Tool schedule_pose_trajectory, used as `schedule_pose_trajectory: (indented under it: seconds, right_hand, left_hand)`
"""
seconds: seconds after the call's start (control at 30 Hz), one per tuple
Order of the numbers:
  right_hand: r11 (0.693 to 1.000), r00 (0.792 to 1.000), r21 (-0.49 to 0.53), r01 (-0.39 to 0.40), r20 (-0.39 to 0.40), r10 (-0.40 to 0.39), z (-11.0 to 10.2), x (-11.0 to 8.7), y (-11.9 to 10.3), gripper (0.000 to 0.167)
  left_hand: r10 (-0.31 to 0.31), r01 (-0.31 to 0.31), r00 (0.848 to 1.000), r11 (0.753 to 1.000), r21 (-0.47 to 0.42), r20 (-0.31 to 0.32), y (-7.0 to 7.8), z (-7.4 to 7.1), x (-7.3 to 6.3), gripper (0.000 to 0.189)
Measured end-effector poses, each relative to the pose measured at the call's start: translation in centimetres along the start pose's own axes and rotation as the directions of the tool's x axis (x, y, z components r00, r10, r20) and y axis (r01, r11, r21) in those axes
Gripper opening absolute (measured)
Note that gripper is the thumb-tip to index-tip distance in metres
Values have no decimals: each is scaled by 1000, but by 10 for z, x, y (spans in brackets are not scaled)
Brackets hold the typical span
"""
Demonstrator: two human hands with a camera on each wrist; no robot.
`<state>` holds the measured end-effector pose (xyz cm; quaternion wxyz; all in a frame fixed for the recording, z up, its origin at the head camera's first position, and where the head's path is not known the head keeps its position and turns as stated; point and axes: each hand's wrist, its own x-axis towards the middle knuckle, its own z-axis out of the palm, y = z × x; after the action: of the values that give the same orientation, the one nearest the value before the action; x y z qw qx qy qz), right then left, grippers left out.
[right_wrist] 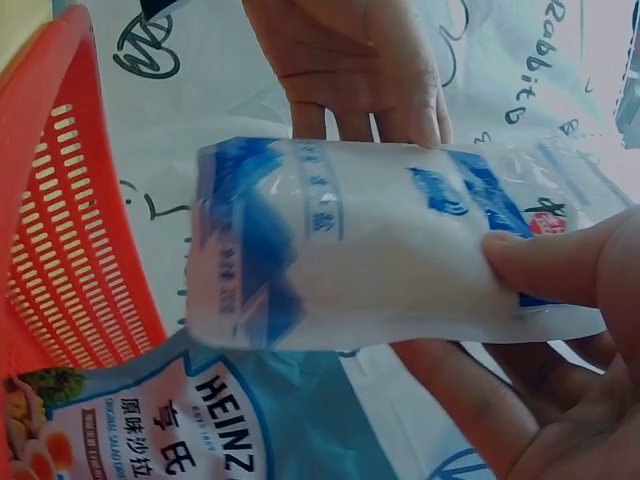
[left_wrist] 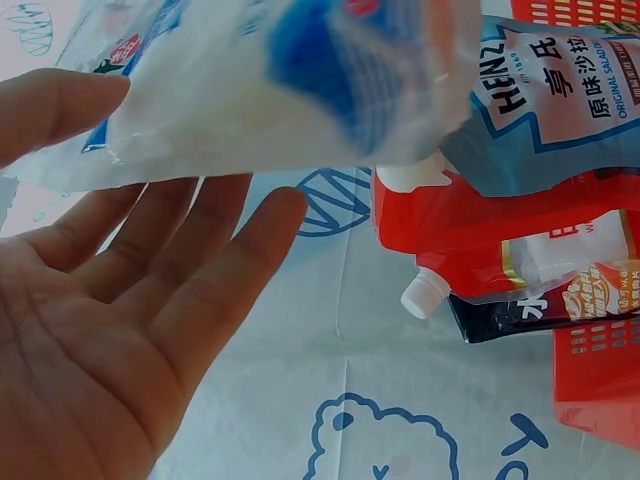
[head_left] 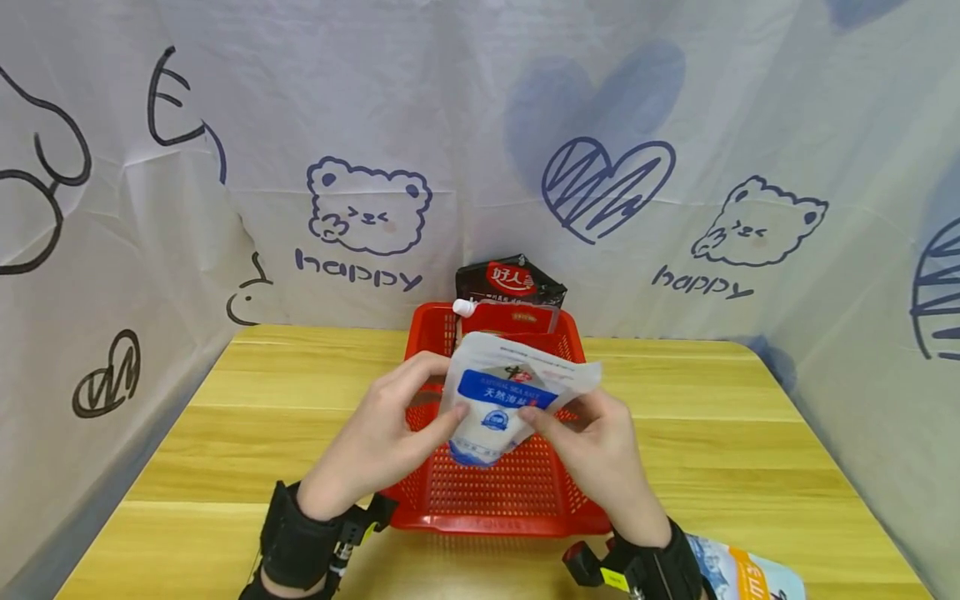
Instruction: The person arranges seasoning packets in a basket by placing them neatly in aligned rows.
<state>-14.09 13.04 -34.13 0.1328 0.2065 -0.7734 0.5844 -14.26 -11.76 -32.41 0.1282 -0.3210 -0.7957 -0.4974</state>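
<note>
Both hands hold up a white and blue pouch of sea salt (head_left: 491, 404) above the front part of a red plastic basket (head_left: 498, 523). The left hand (head_left: 390, 417) pinches the pouch's left edge, its thumb on the printed front and its fingers behind. On the other side the right hand (head_left: 600, 446) grips it the same way, with the thumb (right_wrist: 550, 268) pressed on the front near the blue band. The pouch leans, its wide flat top edge uppermost. In the wrist views a Heinz salad dressing pouch (left_wrist: 560, 100) shows in the basket, mostly hidden from the head view.
At the basket's back stand a red spout pouch (head_left: 517, 318) with a white cap and a black packet (head_left: 510, 279). Another pouch, blue and orange (head_left: 750, 575), lies by the right wrist at the front of the wooden table (head_left: 720, 433). Printed cloth walls (head_left: 480, 100) enclose the table.
</note>
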Motion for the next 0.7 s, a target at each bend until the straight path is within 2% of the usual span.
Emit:
schedule_pose_trajectory:
  seconds: [0.17, 0.3, 0.5, 0.7]
  right_hand:
    - [999, 998, -39, 28, 58, -26, -1, 0, -3, 46]
    - [997, 993, -82, 17, 119, -7, -1, 1, -2, 44]
    - [985, 984, -173, -3, 176, 34, 2, 3, 2, 45]
    - [967, 979, -255, -14, 193, 65, 3, 6, 5, 42]
  left_hand:
    - [49, -49, 998, 999, 6, -50, 2, -1, -1, 38]
    - [53, -49, 994, 998, 36, -93, 3, -3, -1, 36]
    - [45, -37, 995, 995, 88, -92, 3, -4, -1, 28]
    - [51, -39, 993, 992, 123, -102, -1, -1, -1, 22]
